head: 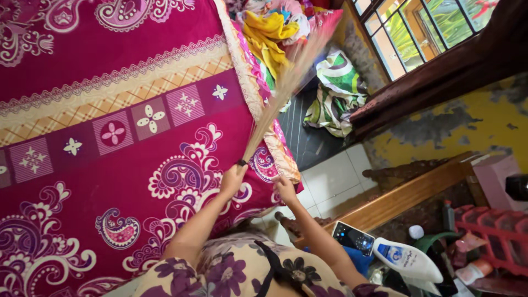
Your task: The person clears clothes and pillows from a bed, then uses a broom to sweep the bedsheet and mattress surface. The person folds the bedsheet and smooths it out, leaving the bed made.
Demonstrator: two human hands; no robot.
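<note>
Right now my left hand [232, 180] is wrapped around the bound end of a stick broom [278, 99], fingers curled tight about the handle just below its dark binding band. It is a bundle of thin, pale straw-coloured ribs, narrow where I grip it and fanning out wider toward the far end, which is blurred. It slants up and away from my fist, lying over the edge of the bedsheet [110, 126] and reaching toward the pile of clothes [275, 27] at the far corner of the bed.

My right hand [285, 190] rests just beside the left, on the frilled border of the sheet where it hangs over the mattress corner; the fingers look bent down against the cloth, though I cannot tell whether they pinch it or only press on it.

That sheet is deep magenta with white and purple paisley curls and a band of cream lattice and small flower squares.

To my right, beyond a wooden rail [407, 192], a red plastic crate [495, 231] sits at the frame's edge; what it holds is too cluttered to make out. Near it lies a white bottle with a blue label [407, 258] on its side, and a dark phone-like device [353, 237] just beside that.
</note>
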